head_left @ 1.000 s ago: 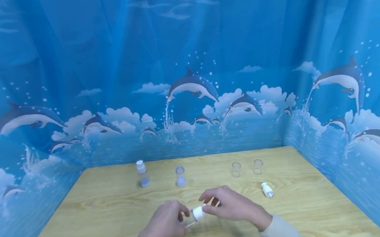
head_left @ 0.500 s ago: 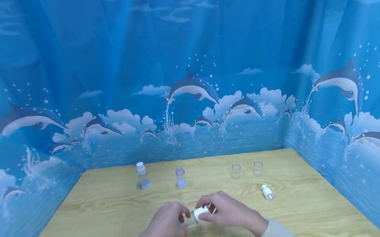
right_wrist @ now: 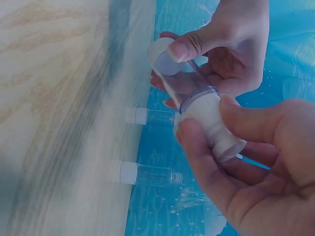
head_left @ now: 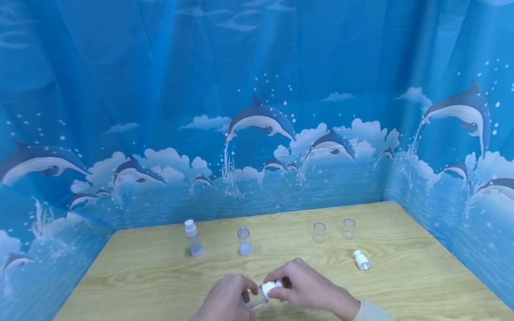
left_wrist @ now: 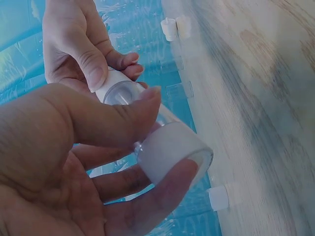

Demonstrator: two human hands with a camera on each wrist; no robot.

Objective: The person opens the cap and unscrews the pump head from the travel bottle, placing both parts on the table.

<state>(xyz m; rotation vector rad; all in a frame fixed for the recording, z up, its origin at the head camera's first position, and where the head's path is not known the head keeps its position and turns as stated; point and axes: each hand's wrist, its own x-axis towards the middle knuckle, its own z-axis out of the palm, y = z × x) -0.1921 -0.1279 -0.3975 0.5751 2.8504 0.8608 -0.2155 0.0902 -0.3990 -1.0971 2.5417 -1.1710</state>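
Note:
My left hand [head_left: 225, 303] grips a clear small bottle [right_wrist: 182, 81] with a white base, its thumb on one side and fingers on the other. The bottle lies tilted in the air above the table. At its mouth sits a white pump top [right_wrist: 206, 118]. My right hand [head_left: 302, 289] pinches this pump top between thumb and fingers. In the left wrist view a thin tube runs inside the clear wall, and the white base [left_wrist: 172, 152] shows between the left fingers. The left fingers hide part of the bottle in the head view.
On the wooden table [head_left: 135, 293], a bottle with a white top [head_left: 192, 237] and a clear bottle [head_left: 244, 241] stand at the back left. Two clear cups or caps [head_left: 319, 232] stand back right. Another white pump top [head_left: 361, 260] lies nearer on the right. A dolphin-print curtain surrounds the table.
The right hand's fingers, looser around the pump top's end a second ago, have closed on it and turned slightly. The left hand and its bottle have stayed nearly still.

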